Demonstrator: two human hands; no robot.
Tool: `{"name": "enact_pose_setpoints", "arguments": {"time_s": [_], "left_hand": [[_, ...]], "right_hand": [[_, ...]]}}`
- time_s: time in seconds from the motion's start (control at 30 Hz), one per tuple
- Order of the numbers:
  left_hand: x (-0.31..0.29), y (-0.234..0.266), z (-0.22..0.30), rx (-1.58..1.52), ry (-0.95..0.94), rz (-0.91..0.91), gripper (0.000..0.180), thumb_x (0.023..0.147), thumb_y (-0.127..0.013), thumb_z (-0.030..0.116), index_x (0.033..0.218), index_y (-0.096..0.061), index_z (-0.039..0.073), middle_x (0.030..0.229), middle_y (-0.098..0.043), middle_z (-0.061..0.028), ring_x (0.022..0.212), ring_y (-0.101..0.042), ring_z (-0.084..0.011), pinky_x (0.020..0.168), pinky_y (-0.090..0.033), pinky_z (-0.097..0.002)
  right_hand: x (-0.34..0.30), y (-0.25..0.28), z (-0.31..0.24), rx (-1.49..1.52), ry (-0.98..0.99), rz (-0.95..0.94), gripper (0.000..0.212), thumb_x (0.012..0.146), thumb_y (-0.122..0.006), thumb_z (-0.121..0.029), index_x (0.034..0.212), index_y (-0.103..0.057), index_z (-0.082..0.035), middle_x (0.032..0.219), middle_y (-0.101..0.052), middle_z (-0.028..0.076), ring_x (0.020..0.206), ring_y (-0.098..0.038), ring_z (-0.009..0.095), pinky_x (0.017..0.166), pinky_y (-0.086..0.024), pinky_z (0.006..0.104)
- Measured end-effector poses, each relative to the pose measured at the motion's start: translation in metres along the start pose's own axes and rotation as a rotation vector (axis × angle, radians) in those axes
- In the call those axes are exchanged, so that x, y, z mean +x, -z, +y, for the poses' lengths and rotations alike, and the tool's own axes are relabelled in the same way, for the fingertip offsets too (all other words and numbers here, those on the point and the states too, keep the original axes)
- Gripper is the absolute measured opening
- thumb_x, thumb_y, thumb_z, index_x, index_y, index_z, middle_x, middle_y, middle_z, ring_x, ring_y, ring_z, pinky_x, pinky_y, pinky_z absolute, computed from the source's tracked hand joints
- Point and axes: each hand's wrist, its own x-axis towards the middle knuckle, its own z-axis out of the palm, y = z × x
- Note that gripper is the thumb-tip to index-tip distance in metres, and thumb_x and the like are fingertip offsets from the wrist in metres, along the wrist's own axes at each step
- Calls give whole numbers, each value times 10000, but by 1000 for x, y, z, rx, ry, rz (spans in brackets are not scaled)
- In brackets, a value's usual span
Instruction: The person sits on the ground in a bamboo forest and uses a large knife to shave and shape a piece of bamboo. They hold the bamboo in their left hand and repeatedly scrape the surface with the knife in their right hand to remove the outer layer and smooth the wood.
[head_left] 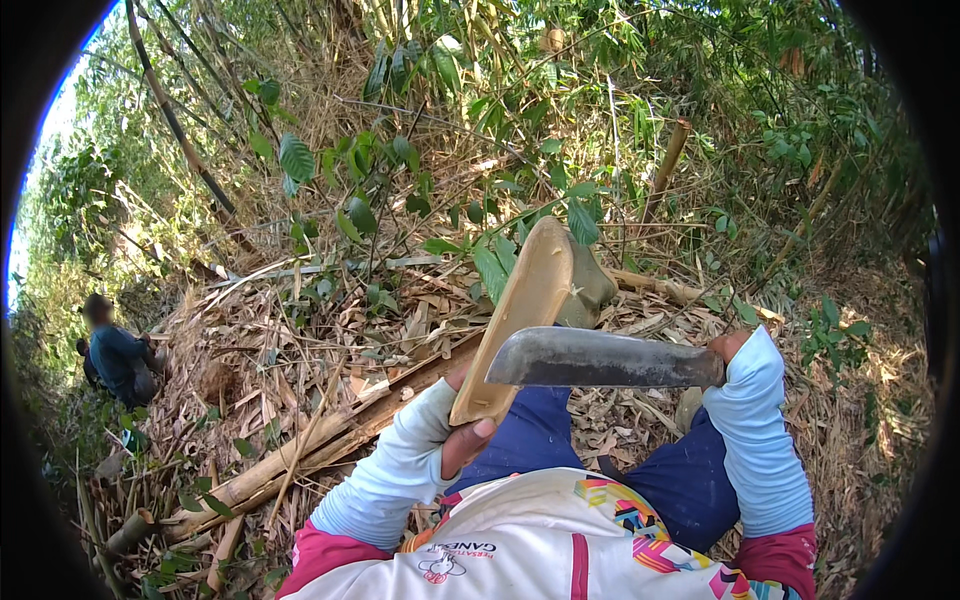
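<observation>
My left hand [468, 437] grips the lower end of a long pale tan piece of split bamboo [527, 295], its thumb at the near edge and its other fingers mostly hidden behind. The piece slants up and away to the right, its hollow face toward me. In my right hand [728, 352] is a machete [610, 358], its handle covered by the closed fingers. The broad dark blade points left, and its tip end overlaps the bamboo piece in view. Whether blade and bamboo touch, I cannot tell.
A split bamboo pole [330, 432] lies across dry leaf litter to the left. One boot [590, 287] shows behind the held piece. A leafy sapling [365, 160] and a cut stump [667, 165] stand ahead. Another person [120, 352] is low down at far left.
</observation>
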Motion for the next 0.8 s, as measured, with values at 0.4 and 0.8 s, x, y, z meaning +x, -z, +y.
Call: {"name": "enact_pose_setpoints", "arguments": {"time_s": [0.4,0.8], "left_hand": [[2,2,-2,44,4,-72,623,946,-637,310,1447,-367,57,854,-521,30,628,-440,-37,549,-362,-193],[0,-4,2,-200,83,-66,484,955,-588,283,1343,-412,53,780,-536,-65,534,-491,-98,492,-414,-221]], "right_hand": [[14,2,-2,232,-237,145,183,725,-710,-40,900,-660,-54,664,-628,65,660,-632,205,575,-483,302],[20,-4,-17,1095,-616,108,186,826,-705,-89,907,-544,-42,655,-548,26,493,-516,104,417,-430,265]]}}
